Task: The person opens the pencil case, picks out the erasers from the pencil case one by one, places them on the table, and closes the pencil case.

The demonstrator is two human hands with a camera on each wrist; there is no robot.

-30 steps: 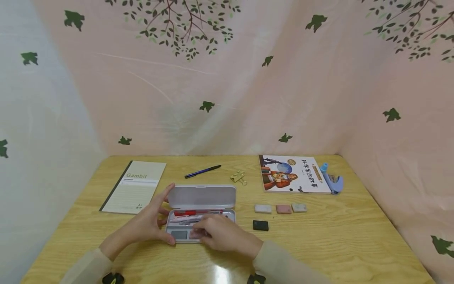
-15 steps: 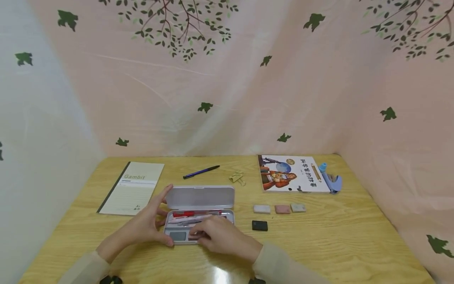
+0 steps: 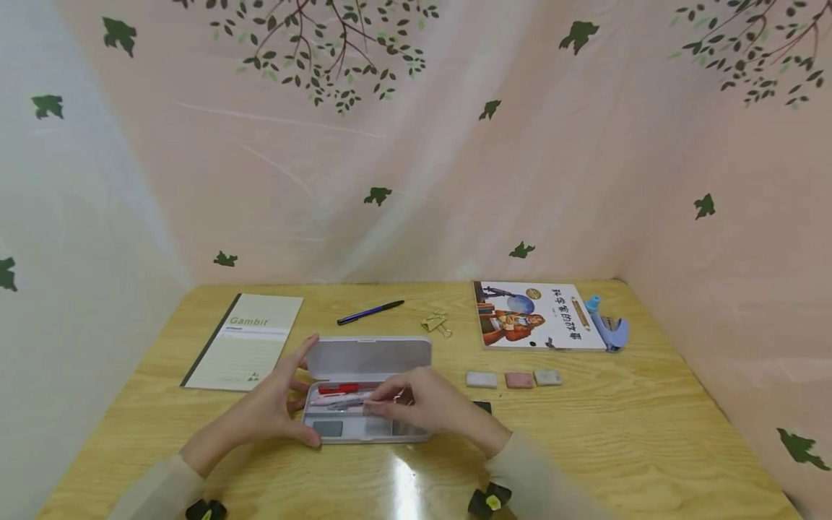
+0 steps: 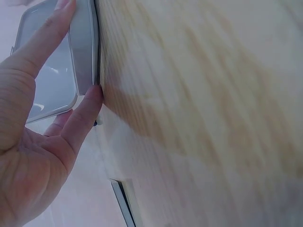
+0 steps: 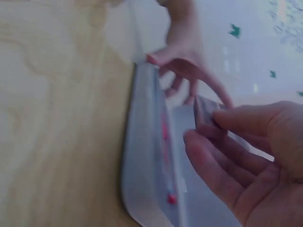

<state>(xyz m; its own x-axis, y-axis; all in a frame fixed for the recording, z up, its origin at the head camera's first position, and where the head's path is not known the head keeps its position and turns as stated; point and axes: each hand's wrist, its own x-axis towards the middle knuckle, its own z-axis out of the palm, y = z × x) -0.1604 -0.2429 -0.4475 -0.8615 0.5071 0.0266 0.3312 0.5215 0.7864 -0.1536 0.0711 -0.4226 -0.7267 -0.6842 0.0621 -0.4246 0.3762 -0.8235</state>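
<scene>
An open pencil case (image 3: 351, 436) lies on the table with its lid (image 3: 369, 360) tipped back. My left hand (image 3: 273, 404) grips its left end, thumb at the front corner and a finger up by the lid. Above the case, my right hand (image 3: 435, 404) pinches a pinkish-brown eraser (image 5: 206, 116) between thumb and fingers, lifted out of the front compartment. A grey eraser (image 3: 328, 429) lies in the front left of the case. Behind it rest a red pen (image 3: 338, 388) and other pens, partly hidden by my right hand.
Right of the case lie a white eraser (image 3: 482, 380), a pink one (image 3: 519, 380), a grey-white one (image 3: 548, 378) and a half-hidden black block (image 3: 483, 406). Farther back are a notebook (image 3: 247, 339), a blue pen (image 3: 370, 313), binder clips (image 3: 435, 322), a book (image 3: 539, 318) and a blue tape dispenser (image 3: 611, 334).
My right hand has risen from the front compartment and shifted right and back, bringing the pinkish-brown eraser up with it. My left hand keeps its hold on the pencil case.
</scene>
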